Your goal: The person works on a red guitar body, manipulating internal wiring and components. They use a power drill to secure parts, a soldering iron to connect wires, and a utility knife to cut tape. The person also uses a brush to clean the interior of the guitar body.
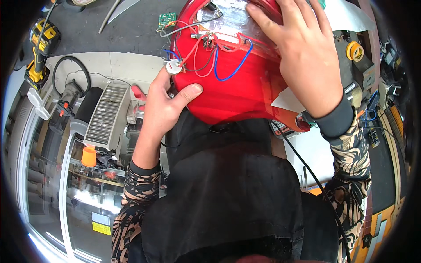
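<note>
A glossy red electric guitar body [237, 94] lies across my lap and the bench edge. My left hand [162, 105] grips its left rim, thumb on top and the other fingers out of sight beneath. By that hand sits a round white knob-like part [174, 66] with wires on it. Spread over the upper right of the body is my right hand [309, 59], open, its fingertips reaching the foil-lined cavity [230, 19]. Red, black and blue wires [237, 72] loop out over the red surface. A small green circuit board [167, 21] hangs on wires beside the left rim.
Dark bench top [136, 39] runs behind the guitar. A yellow cordless drill [41, 52] and a ribbed grey box [107, 114] are at left, near an orange cup-shaped part [88, 156]. Yellow tape [354, 51] lies at right. A black cable [307, 164] crosses beside my right arm.
</note>
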### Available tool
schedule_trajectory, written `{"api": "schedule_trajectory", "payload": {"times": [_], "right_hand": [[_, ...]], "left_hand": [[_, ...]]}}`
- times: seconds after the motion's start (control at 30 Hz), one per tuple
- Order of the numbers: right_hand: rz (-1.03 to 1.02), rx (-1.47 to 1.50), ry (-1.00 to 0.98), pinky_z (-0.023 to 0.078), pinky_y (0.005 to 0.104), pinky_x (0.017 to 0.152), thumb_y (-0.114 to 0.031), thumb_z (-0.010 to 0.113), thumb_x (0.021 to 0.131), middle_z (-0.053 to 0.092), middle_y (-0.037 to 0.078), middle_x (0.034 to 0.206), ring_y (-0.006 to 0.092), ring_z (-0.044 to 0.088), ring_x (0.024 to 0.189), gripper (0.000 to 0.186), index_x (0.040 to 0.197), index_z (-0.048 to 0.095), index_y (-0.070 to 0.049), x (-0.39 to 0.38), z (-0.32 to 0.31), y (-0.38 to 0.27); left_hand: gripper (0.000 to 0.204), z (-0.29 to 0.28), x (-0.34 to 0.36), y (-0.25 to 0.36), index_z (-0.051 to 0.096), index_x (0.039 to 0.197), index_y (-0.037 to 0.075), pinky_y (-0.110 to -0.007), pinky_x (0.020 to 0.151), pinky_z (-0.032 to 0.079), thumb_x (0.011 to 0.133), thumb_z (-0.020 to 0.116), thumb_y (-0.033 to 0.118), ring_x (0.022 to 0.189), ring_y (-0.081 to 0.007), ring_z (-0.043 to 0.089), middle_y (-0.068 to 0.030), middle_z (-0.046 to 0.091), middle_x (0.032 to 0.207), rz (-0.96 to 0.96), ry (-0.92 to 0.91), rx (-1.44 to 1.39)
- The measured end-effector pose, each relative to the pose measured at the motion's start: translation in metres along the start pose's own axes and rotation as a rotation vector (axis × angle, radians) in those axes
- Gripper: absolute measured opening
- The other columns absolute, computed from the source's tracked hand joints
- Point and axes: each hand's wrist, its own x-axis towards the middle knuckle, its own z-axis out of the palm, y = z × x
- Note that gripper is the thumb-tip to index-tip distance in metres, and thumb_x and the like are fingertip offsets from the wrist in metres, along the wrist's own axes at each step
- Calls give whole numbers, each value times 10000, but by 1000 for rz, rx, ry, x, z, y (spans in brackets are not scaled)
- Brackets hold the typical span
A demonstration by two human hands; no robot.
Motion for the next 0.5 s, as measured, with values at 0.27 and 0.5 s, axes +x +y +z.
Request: {"api": "schedule_trajectory", "payload": {"times": [0.27, 0.5], "right_hand": [[-65, 109, 171, 329, 527, 1290, -111, 621, 939, 509, 208, 1633, 384, 473, 1518, 437, 1353, 754, -69, 4, 15, 5], [-107, 94, 231, 348, 530, 1277, -120, 649, 927, 513, 204, 1634, 384, 495, 1492, 425, 1334, 763, -83, 4, 21, 9]], "left_hand": [[552, 2, 1, 3, 611, 1403, -18, -381, 1092, 518, 954, 875, 164, 1217, -211, 681, -125, 728, 1321, 16, -7, 31], [577, 2, 0, 3, 603, 1425, -26, -383, 1103, 511, 959, 872, 183, 1232, -215, 677, -128, 724, 1334, -14, 1, 37]]}}
